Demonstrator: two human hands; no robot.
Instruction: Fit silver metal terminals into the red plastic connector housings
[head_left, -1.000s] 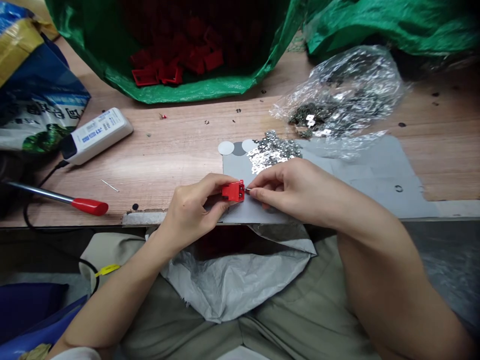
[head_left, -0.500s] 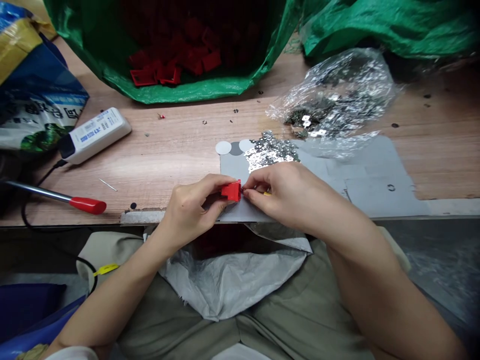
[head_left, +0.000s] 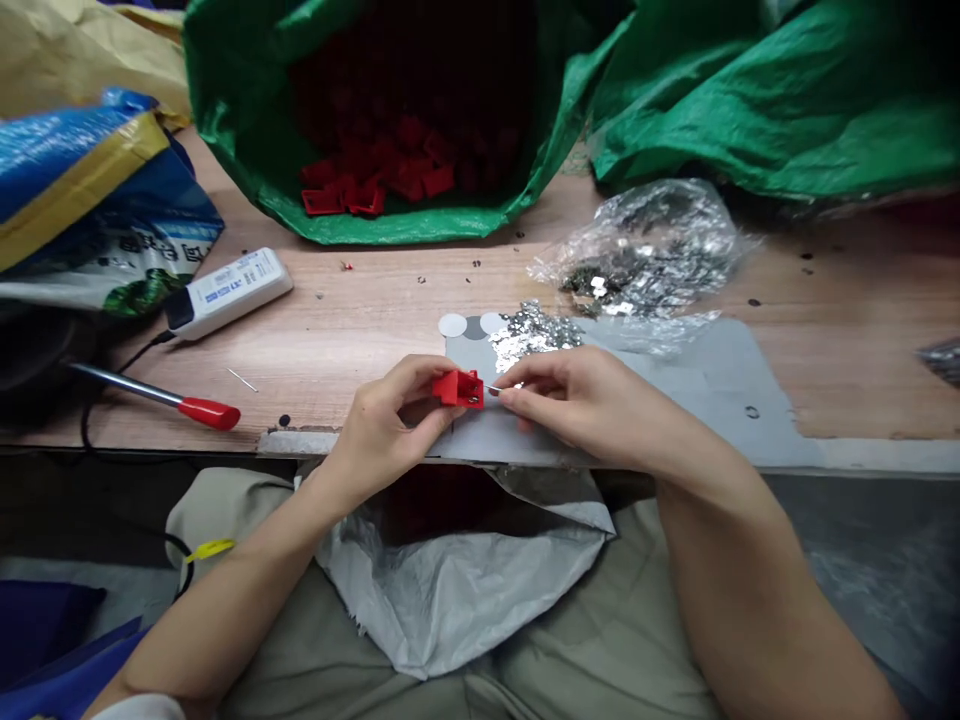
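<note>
A small red plastic housing (head_left: 459, 388) is pinched in my left hand (head_left: 390, 420), its open side facing right with a bit of metal visible inside. My right hand (head_left: 585, 400) is closed on a thin metal piece (head_left: 493, 389), whose tip points at the housing across a small gap. Behind my hands, a heap of small silver metal plates (head_left: 531, 333) lies on the grey mat (head_left: 645, 400). More red housings (head_left: 375, 180) sit inside the green bag (head_left: 322, 228) at the back.
A clear plastic bag of metal plates (head_left: 667, 250) lies behind the mat. To the left are a white power strip (head_left: 238, 290), a red-handled lever (head_left: 208, 413) and a thin metal pin (head_left: 242, 380). A white sack (head_left: 465, 600) hangs open below the table edge.
The view has shifted, so the table items appear lower. The red housing has turned to show more of its opening. A thin metal piece now shows clearly between my right fingertips.
</note>
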